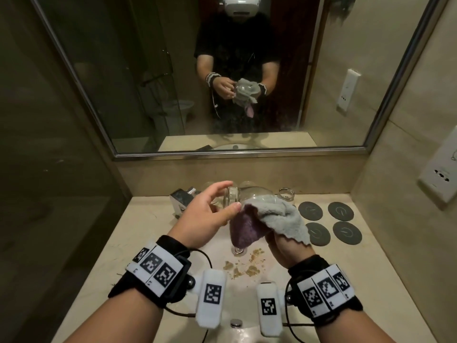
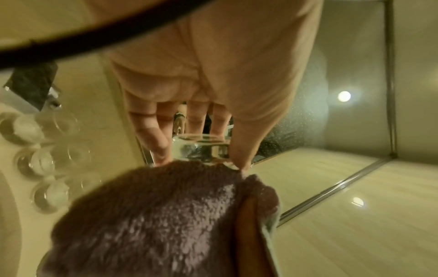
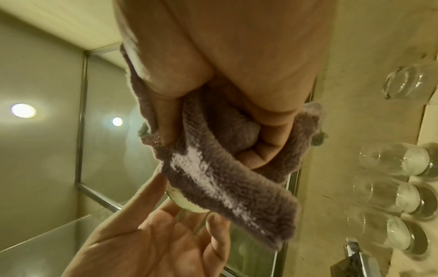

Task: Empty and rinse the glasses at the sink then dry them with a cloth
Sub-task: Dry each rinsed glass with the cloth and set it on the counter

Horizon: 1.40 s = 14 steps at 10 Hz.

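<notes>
Our left hand (image 1: pixel 207 214) pinches the glass (image 1: pixel 249 194) sideways by its end so our right hand (image 1: pixel 286 246), clenched around the cloth (image 1: pixel 279 216), can wipe it.

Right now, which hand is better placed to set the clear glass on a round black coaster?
Probably left: the left hand pinches the clear glass at one end, while the right hand is bunched in the grey-and-purple fleecy cloth.

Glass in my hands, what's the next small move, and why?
Probably turn the glass a little in the left hand. Its fingertip grip pinches one end, while the right hand wraps the cloth round only the near side; the far side shows bare, so turning would likely bring it under the cloth.
</notes>
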Available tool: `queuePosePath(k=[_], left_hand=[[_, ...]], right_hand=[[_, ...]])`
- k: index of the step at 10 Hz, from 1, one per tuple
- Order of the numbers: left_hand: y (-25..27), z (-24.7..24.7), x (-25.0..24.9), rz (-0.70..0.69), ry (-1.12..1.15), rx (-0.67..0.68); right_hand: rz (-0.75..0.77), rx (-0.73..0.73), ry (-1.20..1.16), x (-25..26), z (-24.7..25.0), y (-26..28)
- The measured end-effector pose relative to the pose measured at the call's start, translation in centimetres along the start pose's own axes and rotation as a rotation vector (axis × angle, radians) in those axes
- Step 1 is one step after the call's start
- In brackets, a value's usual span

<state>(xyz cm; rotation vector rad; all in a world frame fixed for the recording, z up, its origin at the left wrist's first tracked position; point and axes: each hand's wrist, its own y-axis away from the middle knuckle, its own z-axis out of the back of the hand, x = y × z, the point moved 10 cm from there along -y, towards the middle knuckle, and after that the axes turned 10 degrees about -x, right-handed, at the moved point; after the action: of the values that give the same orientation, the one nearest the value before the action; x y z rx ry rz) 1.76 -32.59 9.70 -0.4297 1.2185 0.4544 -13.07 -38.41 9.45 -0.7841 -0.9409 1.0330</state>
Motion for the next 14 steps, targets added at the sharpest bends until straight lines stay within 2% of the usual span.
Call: queuePosePath(k=[1, 2, 3, 4, 5, 6, 7, 8, 9, 10, 11, 12, 13, 14], left_hand=[[0.3, -1.0, 1.0, 0.145, 0.118, -0.028], [0.3, -0.7, 1.1, 0.131, 0.102, -0.076], [0.7, -0.9, 0.2, 0.018, 0.041, -0.022], [0.9, -1.4, 0.9, 0.135, 0.091, -0.064], [0.9, -1.0, 1.0, 0.141, 0.105, -0.113], [1.3, -0.5, 0.1, 0.046, 0.062, -0.064], [1.4, -0.3, 0.5, 0.131, 0.115, -0.076], [1.0, 0.5, 0.7, 0.130, 0.125, -0.121], [1.0, 0.3, -0.2, 0.014, 0.068, -0.052], [1.0, -0.4, 0.7, 0.109, 0.087, -0.084], [0.8, -0.5, 1.4, 0.123, 0.103, -0.144], [1.2, -0.9, 0.5, 0.021, 0.068, -0.094], [1.3, -1.7, 1.0, 0.117, 0.103, -0.096], [1.1, -1.6, 1.2, 0.150, 0.125, -0.149]], right_hand=[[0.169, -0.271, -0.058, 1.1, 3.8, 0.8], [-0.169, 0.034, 0.089, -4.2, -1.0, 4.4], [-0.330, 0.145, 0.313, -6.2, -2.5, 3.8], [-0.030, 0.056, 0.202, -2.6, -0.3, 2.4], [0.172, -0.076, 0.274, 0.0, 1.3, 2.3], [0.167, -0.020, 0.248, 0.6, 0.7, 1.6], [0.226, -0.053, 0.288, 1.3, 0.5, 1.3], [0.264, -0.098, 0.316, 2.1, 0.5, 1.5], [0.216, -0.096, 0.254, 1.8, 1.4, 0.6], [0.195, -0.064, 0.262, 1.6, 2.0, 0.1], [0.120, 0.056, 0.330, 0.8, 1.4, 1.0], [0.087, 0.468, 0.269, -1.7, -3.5, 4.9], [-0.068, 0.346, -0.079, -2.5, -2.3, 3.0], [0.000, -0.020, 0.169, -0.6, 2.3, 1.5]])
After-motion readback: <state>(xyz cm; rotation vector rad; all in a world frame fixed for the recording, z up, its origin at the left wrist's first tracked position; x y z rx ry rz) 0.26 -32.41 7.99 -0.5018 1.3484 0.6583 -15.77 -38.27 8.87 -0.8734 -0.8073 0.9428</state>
